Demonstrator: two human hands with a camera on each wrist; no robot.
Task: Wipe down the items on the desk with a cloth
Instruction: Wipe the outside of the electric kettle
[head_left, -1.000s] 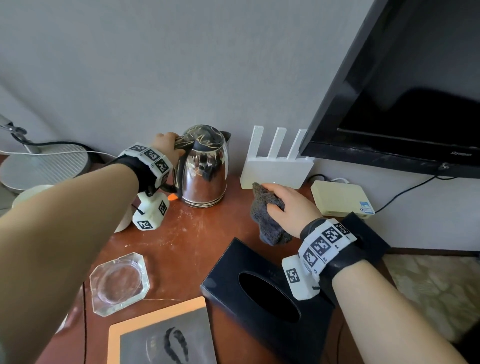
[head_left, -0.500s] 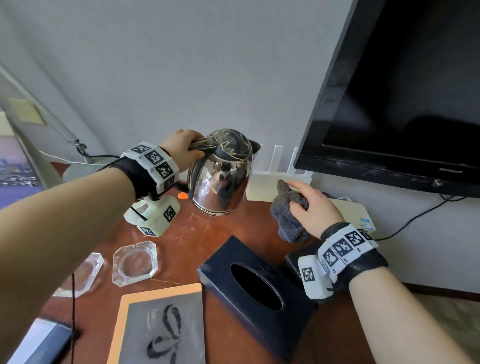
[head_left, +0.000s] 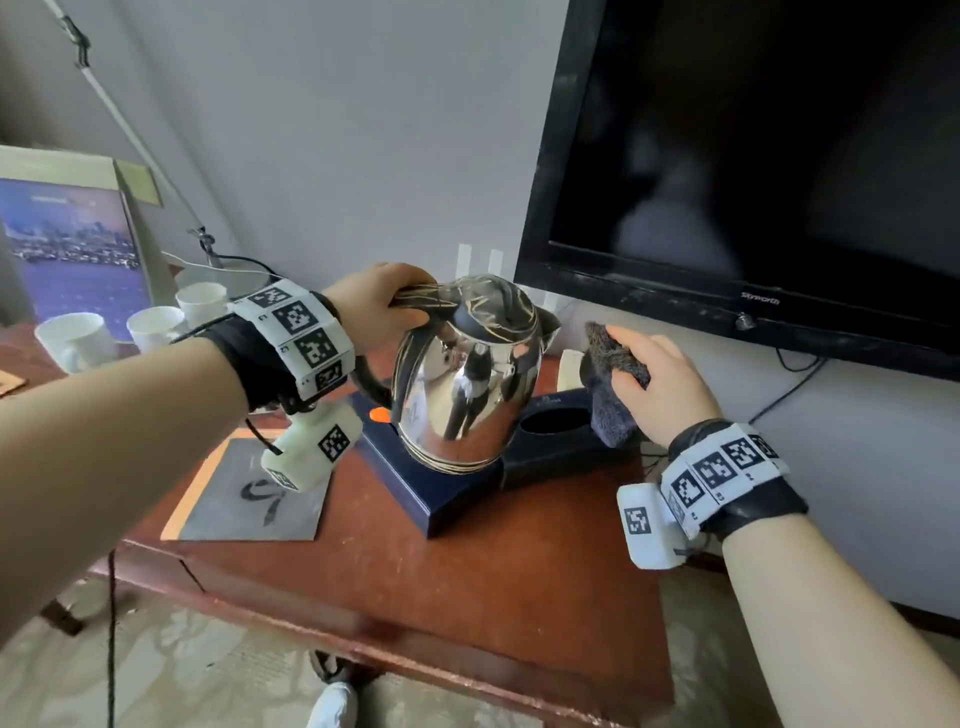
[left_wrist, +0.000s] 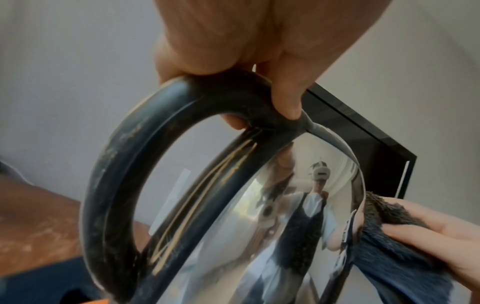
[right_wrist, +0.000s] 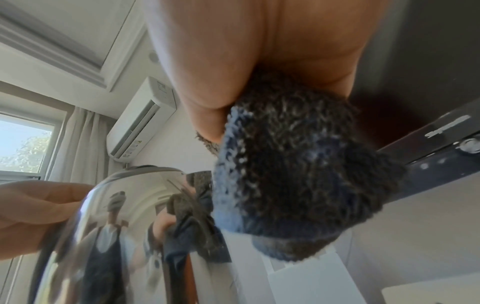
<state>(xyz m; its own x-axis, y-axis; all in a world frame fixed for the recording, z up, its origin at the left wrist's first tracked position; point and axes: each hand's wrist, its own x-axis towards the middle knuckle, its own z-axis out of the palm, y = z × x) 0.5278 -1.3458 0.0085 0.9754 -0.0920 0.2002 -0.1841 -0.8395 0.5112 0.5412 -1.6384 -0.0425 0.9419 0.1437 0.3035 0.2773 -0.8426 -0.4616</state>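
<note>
While my left hand curls around the handle of the steel kettle, lifted above the desk's back edge, my right hand pinches the dark cloth just beside its spout. "Skyworth" reads on the television bezel.

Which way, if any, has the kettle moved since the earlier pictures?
Yes. The kettle has been lifted off the desk and now hangs toward the person, over the black tissue box.
</note>
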